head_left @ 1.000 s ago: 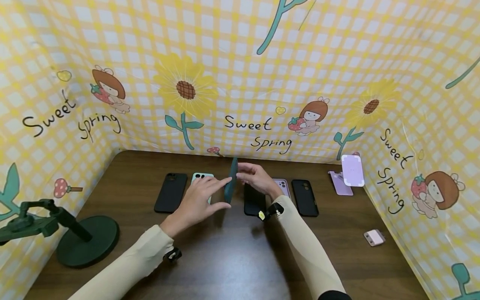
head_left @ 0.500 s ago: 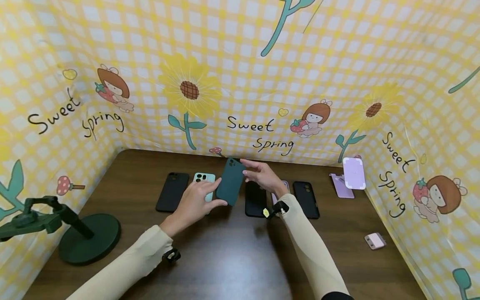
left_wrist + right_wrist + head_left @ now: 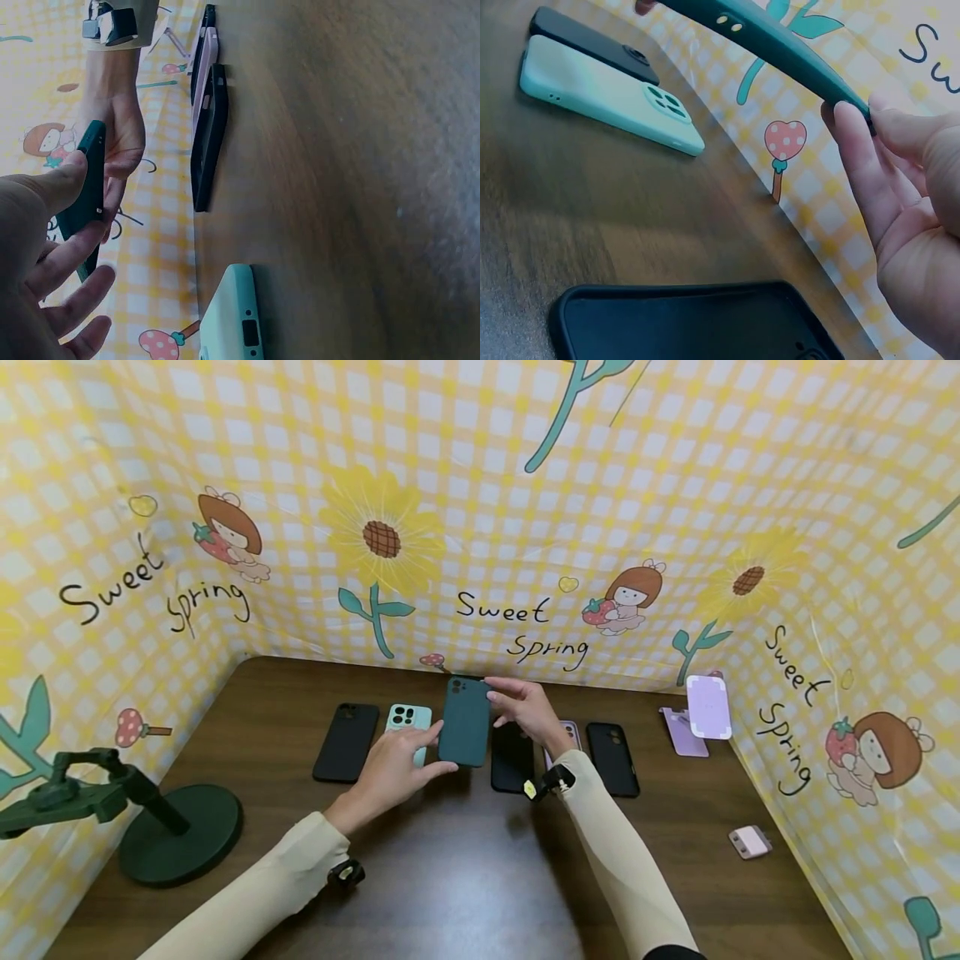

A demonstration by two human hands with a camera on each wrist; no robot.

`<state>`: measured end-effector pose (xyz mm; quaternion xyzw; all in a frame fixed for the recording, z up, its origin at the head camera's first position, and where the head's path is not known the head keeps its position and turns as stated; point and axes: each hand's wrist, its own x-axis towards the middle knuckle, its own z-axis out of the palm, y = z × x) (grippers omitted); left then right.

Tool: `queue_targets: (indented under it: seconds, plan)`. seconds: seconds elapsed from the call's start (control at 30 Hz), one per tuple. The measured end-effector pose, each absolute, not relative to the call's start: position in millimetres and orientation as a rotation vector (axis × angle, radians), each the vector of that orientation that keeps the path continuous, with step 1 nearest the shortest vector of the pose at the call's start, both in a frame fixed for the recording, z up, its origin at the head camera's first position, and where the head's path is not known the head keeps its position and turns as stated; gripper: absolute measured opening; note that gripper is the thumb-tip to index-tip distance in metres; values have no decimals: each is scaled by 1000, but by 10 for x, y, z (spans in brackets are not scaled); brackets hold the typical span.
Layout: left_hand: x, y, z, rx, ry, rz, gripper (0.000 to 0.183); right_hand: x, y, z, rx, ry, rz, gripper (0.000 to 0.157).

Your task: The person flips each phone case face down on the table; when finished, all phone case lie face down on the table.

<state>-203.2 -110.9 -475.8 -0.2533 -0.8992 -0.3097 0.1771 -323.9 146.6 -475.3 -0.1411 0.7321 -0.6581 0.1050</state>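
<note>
A dark teal phone case (image 3: 463, 731) is held up off the table between both hands, its back with the camera cutouts facing the head camera. My left hand (image 3: 390, 768) pinches its lower left edge between thumb and fingers. The right hand (image 3: 527, 714) grips the upper right corner; the right wrist view shows thumb and fingers on the case end (image 3: 832, 79). Behind the left hand lies a mint phone case (image 3: 409, 717), partly covered. A black phone case (image 3: 512, 764) lies just below the right hand, hollow side up in the right wrist view.
A black phone case (image 3: 347, 743) lies at the left of the row. To the right are a lilac case (image 3: 572, 734), partly hidden, and another black case (image 3: 612, 760). Further out stand a purple folding stand (image 3: 708, 706), a plug-in charger (image 3: 750, 842) and a dark green stand (image 3: 180, 837).
The teal case has turned from edge-on to showing its back, then straightened from a tilt to nearly upright. Both hands stay on it, with the right fingers shifted slightly.
</note>
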Motion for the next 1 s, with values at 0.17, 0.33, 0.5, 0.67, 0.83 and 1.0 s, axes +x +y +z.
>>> queue_targets:
  seconds: [0.17, 0.33, 0.5, 0.67, 0.83, 1.0]
  plan:
    - [-2017, -1084, -4765, -659, -2574, -878, 74, -3221, 1475, -4745, -483, 2221, -1840, 39]
    - [-2026, -1073, -4768, -636, -2597, -852, 74, -3216, 1493, -4735, -530, 2269, -1781, 37]
    - [-2052, -1064, -4789, -621, -2623, -836, 73, -3204, 1483, -4719, -512, 2293, -1731, 36]
    - [-2092, -1049, -4869, -615, -2690, -785, 71, -3197, 1449, -4743, -464, 2370, -1582, 37]
    - [-2130, -1037, -4969, -582, -2809, -721, 71, -3213, 1404, -4818, -457, 2431, -1407, 41]
    - [-2168, -1022, -5054, -576, -2892, -638, 71, -3209, 1341, -4884, -425, 2491, -1239, 42]
